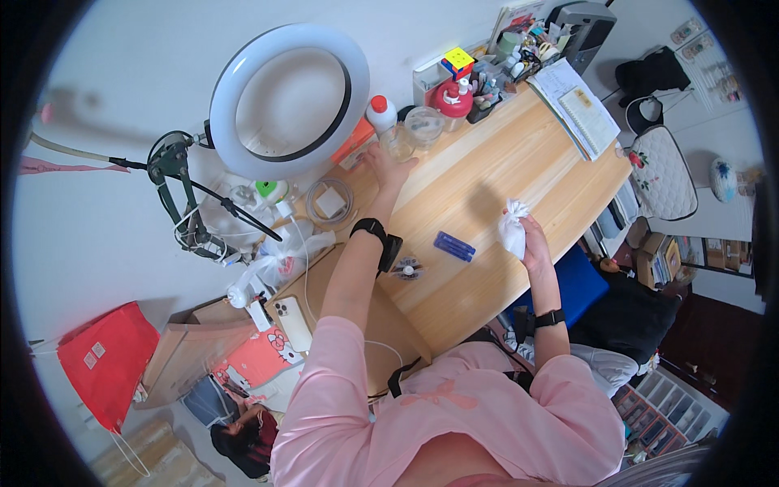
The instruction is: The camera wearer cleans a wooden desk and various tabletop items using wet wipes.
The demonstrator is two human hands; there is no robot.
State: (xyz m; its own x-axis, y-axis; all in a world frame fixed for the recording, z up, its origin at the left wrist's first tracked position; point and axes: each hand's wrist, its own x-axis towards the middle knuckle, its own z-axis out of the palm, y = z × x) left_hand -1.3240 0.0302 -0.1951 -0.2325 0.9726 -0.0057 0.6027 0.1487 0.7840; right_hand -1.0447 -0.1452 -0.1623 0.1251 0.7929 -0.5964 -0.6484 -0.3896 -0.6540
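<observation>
My left hand (389, 167) reaches to the back of the wooden desk (450, 182), thumb and fingers spread at the near side of a clear round jar (397, 143). Whether it grips the jar cannot be made out. Beside that stands another clear round container (424, 125), and behind it a white bottle with a red cap (381, 114). Over the desk's front edge, my right hand (535, 245) holds a small white bundle with a twisted top (513, 231). Between my arms lie a blue plastic piece (454, 246) and a small round item with a white middle (408, 269).
A ring light (222, 103) on a jointed arm (176, 182) overhangs the left side. Near my left arm are a coiled cable with a charger (330, 202), plastic bags (283, 252) and a phone (293, 322). A red-topped pump bottle (453, 103) and notebooks (578, 115) stand farther right.
</observation>
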